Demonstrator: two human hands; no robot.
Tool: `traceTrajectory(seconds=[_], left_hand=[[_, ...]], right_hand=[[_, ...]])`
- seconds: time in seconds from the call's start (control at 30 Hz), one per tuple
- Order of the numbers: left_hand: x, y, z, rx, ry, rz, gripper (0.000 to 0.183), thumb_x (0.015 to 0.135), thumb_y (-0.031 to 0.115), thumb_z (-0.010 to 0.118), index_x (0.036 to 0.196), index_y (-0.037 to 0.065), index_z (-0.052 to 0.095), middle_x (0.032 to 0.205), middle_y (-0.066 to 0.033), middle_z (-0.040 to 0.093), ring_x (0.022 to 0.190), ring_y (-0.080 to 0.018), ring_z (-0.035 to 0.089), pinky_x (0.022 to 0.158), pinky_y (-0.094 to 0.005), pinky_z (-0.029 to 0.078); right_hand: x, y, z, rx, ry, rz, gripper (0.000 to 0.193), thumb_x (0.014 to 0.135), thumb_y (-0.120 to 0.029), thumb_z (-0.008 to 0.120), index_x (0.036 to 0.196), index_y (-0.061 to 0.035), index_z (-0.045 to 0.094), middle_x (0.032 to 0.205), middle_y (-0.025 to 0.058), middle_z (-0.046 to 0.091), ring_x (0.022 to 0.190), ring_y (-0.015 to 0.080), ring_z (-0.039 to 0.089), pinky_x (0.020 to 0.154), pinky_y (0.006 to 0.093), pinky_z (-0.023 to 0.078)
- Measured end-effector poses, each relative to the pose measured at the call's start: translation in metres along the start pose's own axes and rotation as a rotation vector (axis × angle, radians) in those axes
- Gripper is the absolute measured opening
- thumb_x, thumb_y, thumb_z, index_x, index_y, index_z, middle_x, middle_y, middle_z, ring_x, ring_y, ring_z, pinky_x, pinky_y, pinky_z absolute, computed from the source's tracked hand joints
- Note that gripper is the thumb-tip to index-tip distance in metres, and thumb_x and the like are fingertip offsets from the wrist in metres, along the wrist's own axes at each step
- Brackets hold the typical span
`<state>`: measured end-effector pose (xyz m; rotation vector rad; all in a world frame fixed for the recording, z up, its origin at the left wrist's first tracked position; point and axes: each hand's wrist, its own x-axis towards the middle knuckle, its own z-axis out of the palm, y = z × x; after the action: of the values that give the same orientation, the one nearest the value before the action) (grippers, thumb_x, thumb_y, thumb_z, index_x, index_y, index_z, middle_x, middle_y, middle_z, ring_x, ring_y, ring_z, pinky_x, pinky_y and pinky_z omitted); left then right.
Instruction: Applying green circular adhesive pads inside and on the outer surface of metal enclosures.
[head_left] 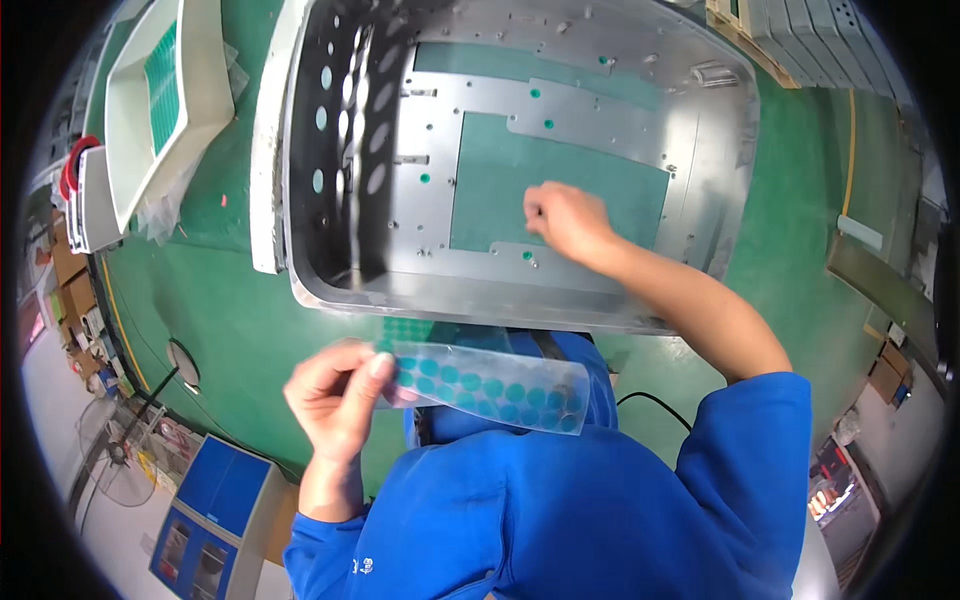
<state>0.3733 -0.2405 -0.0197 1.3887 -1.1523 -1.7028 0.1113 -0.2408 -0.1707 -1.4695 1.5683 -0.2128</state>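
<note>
My left hand (336,398) pinches one end of a clear backing sheet carrying rows of green round stickers (492,388). The sheet stretches to the right in front of my body. A second piece with green dots (405,328) shows just behind it. My right hand (570,222) hovers over a large metal housing (520,305), above its big rectangular opening. Its fingers are curled together, and anything between them is hidden. Several small green dots, such as the green dot (549,124), show on the housing's inner metal panel (485,98).
A white bin (205,110) with a green grid-like piece in it stands at the upper left. Grey stacked panels (835,40) are at the upper right. A standing fan (118,455) and a blue cabinet (215,515) are at the lower left. A black cable (655,400) runs right of me.
</note>
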Motion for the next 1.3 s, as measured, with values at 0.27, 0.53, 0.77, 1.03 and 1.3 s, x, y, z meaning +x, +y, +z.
traceTrajectory(seconds=[0.27, 0.53, 0.77, 1.03, 1.3], left_hand=[[0.105, 0.12, 0.095, 0.392, -0.305, 0.772, 0.009, 0.07, -0.006, 0.065, 0.078, -0.003, 0.061, 0.074, -0.0096, 0.06, 0.065, -0.0144, 0.056, 0.058, -0.0237, 0.044], [0.165, 0.102, 0.156, 0.389, -0.626, 0.57, 0.004, 0.078, 0.002, 0.06, 0.081, 0.0, 0.063, 0.071, -0.0063, 0.06, 0.06, -0.0101, 0.055, 0.053, -0.0203, 0.044], [0.205, 0.077, 0.171, 0.42, -0.931, 0.596, 0.005, 0.074, -0.002, 0.06, 0.079, -0.001, 0.063, 0.07, -0.0079, 0.06, 0.057, -0.0127, 0.056, 0.05, -0.0214, 0.044], [0.236, 0.038, 0.165, 0.436, -1.085, 0.127, 0.006, 0.078, 0.002, 0.06, 0.081, -0.002, 0.063, 0.072, -0.0062, 0.059, 0.057, -0.0112, 0.056, 0.051, -0.0213, 0.045], [0.258, 0.036, 0.142, 0.576, -1.043, -0.007, 0.007, 0.078, 0.003, 0.061, 0.081, -0.004, 0.062, 0.072, -0.0063, 0.059, 0.057, -0.0096, 0.054, 0.052, -0.02, 0.043]], right_hand=[[-0.076, -0.117, -0.159, 0.282, 0.425, -0.45, 0.019, 0.077, -0.008, 0.061, 0.094, -0.0011, 0.057, 0.092, 0.0075, 0.059, 0.087, 0.0146, 0.056, 0.075, 0.0256, 0.043], [-0.066, -0.076, -0.151, 0.598, 0.881, -0.373, 0.015, 0.078, -0.004, 0.059, 0.092, 0.0018, 0.059, 0.084, 0.0062, 0.062, 0.078, 0.0141, 0.058, 0.072, 0.0258, 0.045], [-0.051, -0.073, -0.126, 1.152, 1.026, -0.108, 0.011, 0.076, -0.007, 0.062, 0.085, 0.0, 0.061, 0.076, 0.0033, 0.062, 0.07, 0.0096, 0.057, 0.066, 0.0227, 0.045], [-0.02, -0.075, -0.078, 0.453, 1.449, 0.14, 0.007, 0.077, -0.001, 0.059, 0.081, 0.0012, 0.054, 0.085, 0.0047, 0.06, 0.082, 0.0111, 0.055, 0.071, 0.0271, 0.045], [-0.027, 0.056, -0.013, 1.565, 1.685, 1.359, 0.011, 0.078, -0.01, 0.059, 0.089, -0.0099, 0.057, 0.085, 0.003, 0.057, 0.078, 0.0142, 0.052, 0.07, 0.0303, 0.042]])
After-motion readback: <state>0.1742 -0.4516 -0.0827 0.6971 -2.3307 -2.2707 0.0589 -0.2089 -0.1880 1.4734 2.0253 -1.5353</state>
